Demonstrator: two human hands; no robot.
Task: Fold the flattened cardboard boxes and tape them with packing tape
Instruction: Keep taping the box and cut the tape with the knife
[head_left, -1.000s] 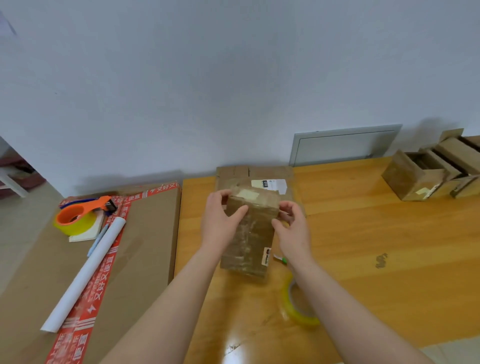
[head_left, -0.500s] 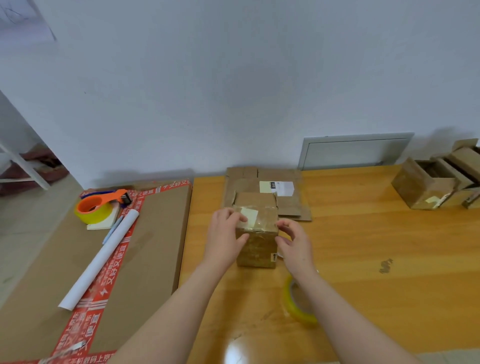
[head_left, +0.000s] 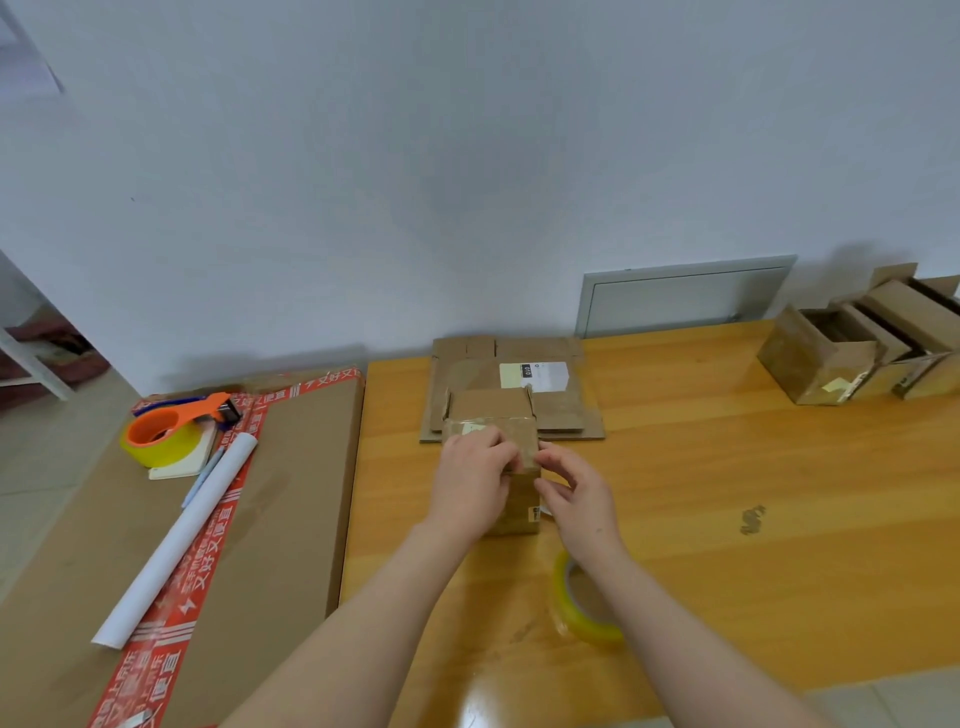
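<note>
Slid left hand (head_left: 470, 486) over top of box (head_left: 519, 512), upright by table's (head_left: 727, 493) far edge.
Keep it curled round the top edge; cannot tell whether right hand (head_left: 579, 499) pinches the corner. Press flaps flush before taking tape (head_left: 592, 631).

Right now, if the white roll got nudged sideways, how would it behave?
The white roll is a long cylinder lying flat on the cardboard sheet, so it would probably roll. It looks like rolled paper, so likely light and easily dented. The pen beside its far end might check it leftward.
</note>
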